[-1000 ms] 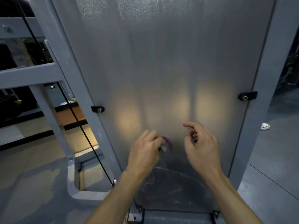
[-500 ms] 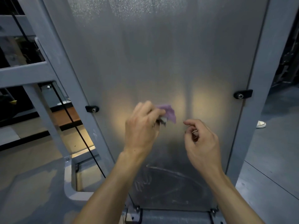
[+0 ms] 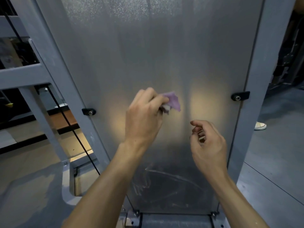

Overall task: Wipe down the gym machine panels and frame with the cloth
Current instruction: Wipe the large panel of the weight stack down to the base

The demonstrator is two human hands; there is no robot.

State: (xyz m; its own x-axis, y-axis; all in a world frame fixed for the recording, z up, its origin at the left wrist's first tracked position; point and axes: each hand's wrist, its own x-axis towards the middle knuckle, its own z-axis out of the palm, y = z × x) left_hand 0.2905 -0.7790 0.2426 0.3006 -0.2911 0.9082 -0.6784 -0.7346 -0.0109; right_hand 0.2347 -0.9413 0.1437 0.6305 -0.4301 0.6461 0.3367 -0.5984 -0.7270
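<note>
Gym floor, dim light, me facing one tall frosted panel (image 3: 164, 60) clamped between two grey frame posts.

Left hand (image 3: 144, 116) grasps a bunched purple cloth (image 3: 172, 101), fingers curled round it, cloth pressed to the panel about mid-height, nearer the middle than either edge. Since a second ago it has climbed from the lower part of the panel to roughly level with the black clips; I read that as an upward wipe stroke in progress.

Right hand (image 3: 209, 145) hangs loosely curled in front of the panel, below and right of the cloth, holding nothing I can see. Can't tell if it touches the surface. It has barely shifted.

Meaning for the task: smears near the panel's bottom edge look unwiped, speckled haze near the top edge too. My guess is early-to-mid on this panel, frame not yet started.

Outward: left clip (image 3: 89, 111) and right clip (image 3: 240, 96) pin the panel to left post (image 3: 65, 76) and right post (image 3: 263, 79). Black cable (image 3: 74, 134) runs diagonally behind the left post. Grey floor (image 3: 279, 162) on the right, a white shoe (image 3: 260, 125) beyond the right post.
</note>
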